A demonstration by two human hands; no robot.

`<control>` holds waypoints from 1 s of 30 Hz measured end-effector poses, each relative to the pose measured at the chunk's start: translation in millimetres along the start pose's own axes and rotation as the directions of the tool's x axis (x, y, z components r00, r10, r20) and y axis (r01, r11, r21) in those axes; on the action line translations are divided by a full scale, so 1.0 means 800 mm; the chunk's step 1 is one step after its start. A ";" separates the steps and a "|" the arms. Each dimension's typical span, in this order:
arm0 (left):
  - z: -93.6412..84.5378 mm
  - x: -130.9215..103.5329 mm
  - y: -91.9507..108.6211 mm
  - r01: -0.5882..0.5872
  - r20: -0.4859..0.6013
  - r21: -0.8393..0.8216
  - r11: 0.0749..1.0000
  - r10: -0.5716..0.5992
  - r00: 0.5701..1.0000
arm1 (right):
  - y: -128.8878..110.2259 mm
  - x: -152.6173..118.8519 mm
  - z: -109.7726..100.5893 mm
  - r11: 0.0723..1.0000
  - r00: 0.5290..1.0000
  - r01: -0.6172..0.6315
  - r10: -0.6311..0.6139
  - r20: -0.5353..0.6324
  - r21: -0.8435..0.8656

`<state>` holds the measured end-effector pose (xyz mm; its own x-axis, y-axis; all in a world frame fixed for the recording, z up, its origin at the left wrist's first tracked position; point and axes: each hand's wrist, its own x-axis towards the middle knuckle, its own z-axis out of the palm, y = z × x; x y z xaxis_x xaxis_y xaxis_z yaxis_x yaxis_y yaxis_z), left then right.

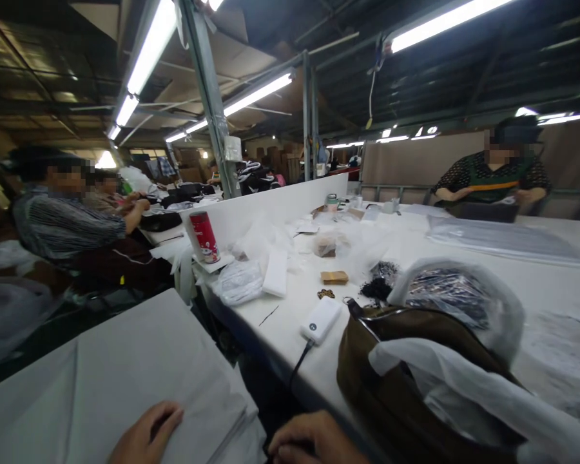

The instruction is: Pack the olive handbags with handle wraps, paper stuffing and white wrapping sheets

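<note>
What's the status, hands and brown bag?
Left hand at white sheeting; right hand curled near brown bag. Bag open, white wrapping poking out. White device, cable attached, alongside.

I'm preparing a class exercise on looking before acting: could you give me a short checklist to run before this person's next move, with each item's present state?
1. Left hand over the white sheets: ok.
2. Right hand free of objects: cannot tell; its fingers are curled and the frame cuts it off.
3. White lining tucked fully inside the brown bag: not ok; it spills over the opening.
4. Cable attached to the white device: ok.
5. Red can closed on top: cannot tell.
</note>
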<state>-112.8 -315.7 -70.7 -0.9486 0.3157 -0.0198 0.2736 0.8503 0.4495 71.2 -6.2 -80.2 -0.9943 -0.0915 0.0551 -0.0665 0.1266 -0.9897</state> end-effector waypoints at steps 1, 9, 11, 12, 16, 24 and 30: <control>-0.001 -0.004 0.003 -0.023 0.007 0.001 1.000 0.023 1.000 | -0.004 0.000 0.002 1.000 1.000 -0.010 0.010 -0.021 0.016; 0.025 -0.046 0.043 -0.294 0.102 0.105 0.950 0.284 0.953 | -0.016 0.004 0.006 0.999 1.000 -0.012 0.011 -0.029 -0.045; 0.031 -0.049 0.051 -0.305 0.064 0.125 0.944 0.299 0.952 | -0.018 0.003 0.006 0.998 0.999 -0.016 0.014 -0.038 -0.054; 0.033 -0.048 0.054 -0.305 0.042 0.127 0.944 0.302 0.953 | -0.018 0.003 0.006 0.998 0.999 -0.014 0.012 -0.042 -0.055; 0.033 -0.043 0.060 -0.291 0.001 0.067 0.954 0.292 0.956 | -0.019 0.007 0.007 0.999 0.998 -0.021 0.018 -0.061 -0.042; 0.013 -0.039 0.086 -0.210 0.078 -0.019 0.978 0.211 0.974 | -0.011 0.016 0.015 0.999 0.995 -0.032 0.031 -0.098 -0.004; 0.003 -0.040 0.096 -0.182 0.147 -0.063 0.981 0.189 0.971 | -0.007 0.013 0.016 1.000 0.996 -0.028 0.028 -0.079 -0.004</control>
<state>-61.2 -259.9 -37.4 -0.8459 0.5293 -0.0649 0.4312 0.7505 0.5008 62.4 -20.6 -75.9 -0.9992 -0.0092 0.0381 -0.0390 0.1330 -0.9903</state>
